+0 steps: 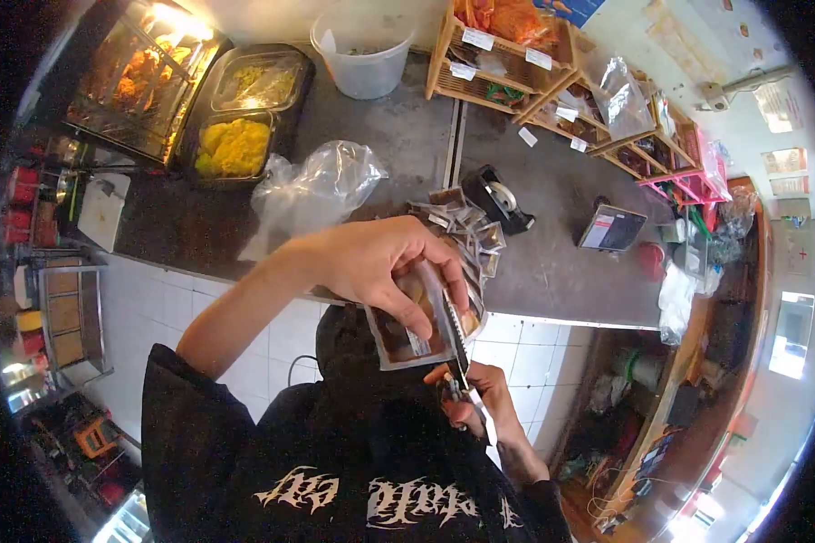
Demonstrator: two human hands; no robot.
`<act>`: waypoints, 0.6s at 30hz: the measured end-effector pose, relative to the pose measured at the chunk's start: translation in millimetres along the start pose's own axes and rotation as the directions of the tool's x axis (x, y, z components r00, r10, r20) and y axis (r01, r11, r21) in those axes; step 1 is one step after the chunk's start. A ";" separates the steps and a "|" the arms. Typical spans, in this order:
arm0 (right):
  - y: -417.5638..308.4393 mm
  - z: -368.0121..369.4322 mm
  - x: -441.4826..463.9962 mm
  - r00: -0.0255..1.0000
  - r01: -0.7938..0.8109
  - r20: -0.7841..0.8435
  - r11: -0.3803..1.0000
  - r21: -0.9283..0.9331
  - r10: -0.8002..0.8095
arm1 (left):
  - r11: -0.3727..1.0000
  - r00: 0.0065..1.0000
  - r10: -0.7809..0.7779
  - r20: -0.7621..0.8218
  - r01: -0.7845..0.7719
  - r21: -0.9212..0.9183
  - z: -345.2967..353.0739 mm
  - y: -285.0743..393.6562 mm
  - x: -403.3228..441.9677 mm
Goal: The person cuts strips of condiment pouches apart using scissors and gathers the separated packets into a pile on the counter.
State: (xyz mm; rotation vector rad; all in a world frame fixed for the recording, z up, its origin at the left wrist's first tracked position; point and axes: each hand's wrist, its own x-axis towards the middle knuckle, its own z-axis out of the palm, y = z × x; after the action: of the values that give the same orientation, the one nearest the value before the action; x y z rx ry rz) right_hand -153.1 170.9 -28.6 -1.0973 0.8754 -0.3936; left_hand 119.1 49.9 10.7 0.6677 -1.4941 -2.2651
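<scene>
My left hand point(362, 262) is closed around a clear plastic sachet point(398, 348) with brown contents and a small pale label. My right hand point(493, 403) grips a pair of scissors point(459, 348) below it. One dark, toothed blade runs up along the sachet's right side, close to my left fingertips; whether it touches the plastic I cannot tell. Behind my left fingers, a strip of similar sachets point(473, 294) hangs at the counter edge, partly hidden. More small packets point(466, 217) lie heaped on the counter point(534, 262) beyond.
Beside the heap stands a black tape dispenser point(498, 199). A crumpled clear bag point(321, 185) lies left, near trays of yellow food point(234, 147) and a plastic tub point(364, 68). Wooden racks point(507, 68) line the back; a small dark-framed device point(611, 228) sits right.
</scene>
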 end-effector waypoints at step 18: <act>15.2 3.2 31.8 0.870 0.359 -0.470 0.843 0.401 -0.148 | 0.763 0.928 0.372 -0.024 -0.291 0.577 -2.6 -10.2 15.6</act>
State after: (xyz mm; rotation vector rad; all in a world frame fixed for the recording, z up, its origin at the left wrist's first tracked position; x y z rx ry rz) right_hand -133.0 158.1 -54.8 -0.6688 0.9383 -1.0552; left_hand 107.3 43.7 -2.6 0.6271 -2.0447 -1.4701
